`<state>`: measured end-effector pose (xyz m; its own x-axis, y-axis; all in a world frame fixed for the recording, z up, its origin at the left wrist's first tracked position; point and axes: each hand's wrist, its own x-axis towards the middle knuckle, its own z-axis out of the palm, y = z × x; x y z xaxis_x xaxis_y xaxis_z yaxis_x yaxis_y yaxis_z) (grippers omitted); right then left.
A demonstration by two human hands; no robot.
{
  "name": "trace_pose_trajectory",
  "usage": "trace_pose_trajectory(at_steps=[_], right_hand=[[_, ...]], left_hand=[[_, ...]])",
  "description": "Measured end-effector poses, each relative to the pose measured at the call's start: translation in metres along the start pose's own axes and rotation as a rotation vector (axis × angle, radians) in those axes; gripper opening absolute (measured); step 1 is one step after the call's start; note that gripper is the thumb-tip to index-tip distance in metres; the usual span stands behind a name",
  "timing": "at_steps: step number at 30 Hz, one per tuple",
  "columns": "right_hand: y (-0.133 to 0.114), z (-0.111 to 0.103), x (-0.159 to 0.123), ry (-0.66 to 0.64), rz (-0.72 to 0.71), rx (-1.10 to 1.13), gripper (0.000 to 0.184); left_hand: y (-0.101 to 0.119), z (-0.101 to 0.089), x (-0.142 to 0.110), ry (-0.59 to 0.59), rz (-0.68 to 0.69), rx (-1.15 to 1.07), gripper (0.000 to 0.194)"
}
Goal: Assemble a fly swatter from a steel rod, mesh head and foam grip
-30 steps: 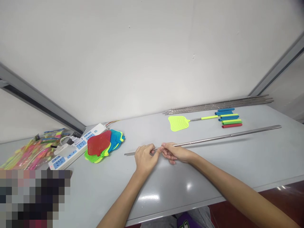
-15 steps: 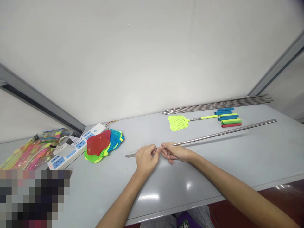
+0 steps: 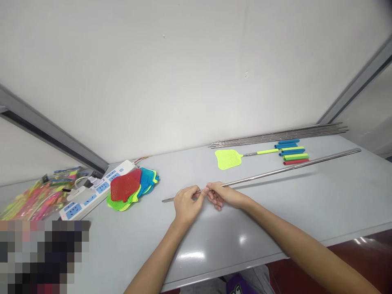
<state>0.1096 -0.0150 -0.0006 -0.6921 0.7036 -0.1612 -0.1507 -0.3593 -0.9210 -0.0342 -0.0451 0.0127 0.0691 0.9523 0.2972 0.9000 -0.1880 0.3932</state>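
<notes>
A long metal telescopic rod [image 3: 263, 174] runs across the middle of the table, tilted up to the right. My left hand [image 3: 188, 203] is closed on its thinner left part, the thin tip sticking out beyond the fingers. Close beside it, my right hand [image 3: 225, 195] pinches the same rod, thumb and fingertips nearly meeting my left thumb. Past the hands lies a yellow-green fly swatter [image 3: 228, 159] with a metal shaft and yellow-green grip. Several coloured tubes [image 3: 292, 151], blue, green, yellow and red, lie to its right.
A stack of fly swatter heads [image 3: 126, 185] sits at the left, against a white power strip [image 3: 101, 187] with plugs. Bagged colourful items [image 3: 36, 198] lie further left. Along the wall rests a bundle of metal rods [image 3: 281, 136].
The rod's right end has risen slightly and reaches a little further right. Both hands keep their hold on it. The whole view has shifted slightly.
</notes>
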Motion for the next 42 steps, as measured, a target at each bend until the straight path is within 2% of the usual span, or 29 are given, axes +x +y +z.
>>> trace_pose_trajectory(at_steps=[10,14,19,24,27,32,35,42], right_hand=[[0.004,-0.002,0.003,0.017,-0.017,0.083,0.035],[0.001,-0.004,0.002,0.064,-0.074,0.014,0.033],[-0.005,-0.007,0.000,0.222,-0.173,-0.170,0.038],[-0.005,-0.013,0.000,0.436,-0.299,-0.197,0.041],[-0.007,-0.020,0.001,0.598,-0.367,-0.087,0.040],[-0.013,-0.034,0.003,0.824,-0.385,0.175,0.031],[-0.014,-0.037,0.003,0.882,-0.389,0.239,0.028],[-0.012,-0.037,0.004,0.912,-0.385,0.285,0.027]], left_hand=[[-0.003,0.004,0.002,-0.061,0.001,-0.069,0.034],[-0.004,0.004,0.004,-0.067,0.025,-0.088,0.033],[-0.001,0.000,0.007,-0.083,0.105,-0.070,0.033],[-0.002,0.000,0.009,-0.074,0.123,-0.044,0.033],[-0.005,0.001,0.009,-0.035,0.084,-0.033,0.032],[-0.011,0.004,0.009,0.082,-0.009,0.026,0.031],[-0.015,0.005,0.009,0.094,-0.043,0.067,0.034],[-0.015,0.003,0.009,0.046,-0.023,0.078,0.032]])
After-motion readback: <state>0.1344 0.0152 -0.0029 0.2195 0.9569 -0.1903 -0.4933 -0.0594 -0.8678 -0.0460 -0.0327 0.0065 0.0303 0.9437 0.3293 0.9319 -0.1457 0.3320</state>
